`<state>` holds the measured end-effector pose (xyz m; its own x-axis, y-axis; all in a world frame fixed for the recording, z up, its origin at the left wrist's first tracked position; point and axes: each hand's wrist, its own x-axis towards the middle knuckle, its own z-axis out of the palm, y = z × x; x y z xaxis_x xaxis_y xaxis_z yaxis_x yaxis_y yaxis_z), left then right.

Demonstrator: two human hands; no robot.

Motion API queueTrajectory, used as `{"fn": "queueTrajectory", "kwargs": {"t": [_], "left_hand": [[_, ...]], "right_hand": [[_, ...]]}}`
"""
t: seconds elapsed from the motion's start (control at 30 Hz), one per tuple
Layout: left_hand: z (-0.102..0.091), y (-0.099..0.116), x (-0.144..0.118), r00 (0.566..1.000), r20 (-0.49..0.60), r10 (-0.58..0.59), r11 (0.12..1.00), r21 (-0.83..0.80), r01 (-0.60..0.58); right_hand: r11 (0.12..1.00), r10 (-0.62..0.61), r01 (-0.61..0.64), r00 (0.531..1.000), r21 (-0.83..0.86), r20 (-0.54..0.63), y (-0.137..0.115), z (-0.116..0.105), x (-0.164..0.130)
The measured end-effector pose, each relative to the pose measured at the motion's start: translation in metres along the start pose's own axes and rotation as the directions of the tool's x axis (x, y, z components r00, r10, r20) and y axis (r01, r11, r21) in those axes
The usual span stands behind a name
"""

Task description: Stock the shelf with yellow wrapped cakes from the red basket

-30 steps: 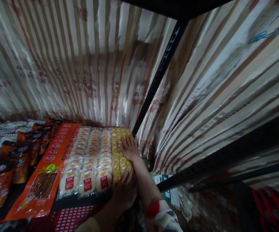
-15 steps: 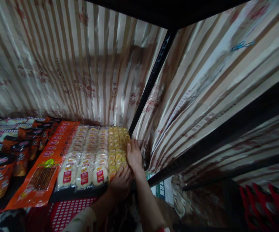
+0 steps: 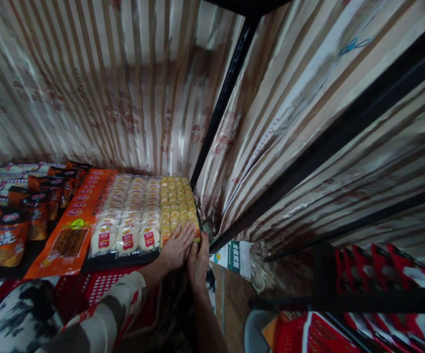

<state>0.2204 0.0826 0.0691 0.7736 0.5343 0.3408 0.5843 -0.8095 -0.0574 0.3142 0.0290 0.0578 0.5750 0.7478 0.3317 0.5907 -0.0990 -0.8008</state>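
Small yellow-wrapped snacks (image 3: 176,198) stand in tight rows at the right end of a shelf. My left hand (image 3: 178,245) lies over their front end, fingers stretched out and touching the wrappers. Close beside it, my right hand (image 3: 198,260) is at the front right corner of the rows, fingers extended along the side and thumb up. Neither hand is closed round anything I can see. Left of the yellow rows are clear packs of round white crackers (image 3: 127,238) with red labels.
A long orange snack packet (image 3: 67,240) and orange-black snack bags (image 3: 4,240) fill the shelf's left. A black upright post (image 3: 224,98) and a slanting black beam (image 3: 308,152) border the right. Red baskets (image 3: 98,287) sit below; red packages (image 3: 385,267) occupy the lower right shelf.
My right hand has come forward along the yellow snacks' side to their front corner. My left hand remains at their front. The camera view has shifted, showing more of the lower right.
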Motion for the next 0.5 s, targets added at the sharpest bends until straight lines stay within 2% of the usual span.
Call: {"fn": "queueTrajectory", "kwargs": {"t": [0.1, 0.27, 0.5], "left_hand": [[0.000, 0.001, -0.001, 0.999, -0.033, -0.003, 1.000, 0.023, 0.004], [0.004, 0.000, -0.001, 0.999, -0.046, 0.005, 0.998, 0.064, -0.002], [0.011, 0.004, 0.000, 0.995, -0.096, 0.006, 0.989, 0.147, 0.008]], "right_hand": [[0.999, 0.032, -0.032, 0.999, -0.009, 0.003, 0.006, 0.004, 0.006], [0.994, -0.036, 0.042, 0.997, -0.100, 0.062, 0.007, 0.010, 0.007], [0.995, -0.017, 0.021, 0.999, -0.100, 0.040, 0.008, 0.010, 0.009]]}}
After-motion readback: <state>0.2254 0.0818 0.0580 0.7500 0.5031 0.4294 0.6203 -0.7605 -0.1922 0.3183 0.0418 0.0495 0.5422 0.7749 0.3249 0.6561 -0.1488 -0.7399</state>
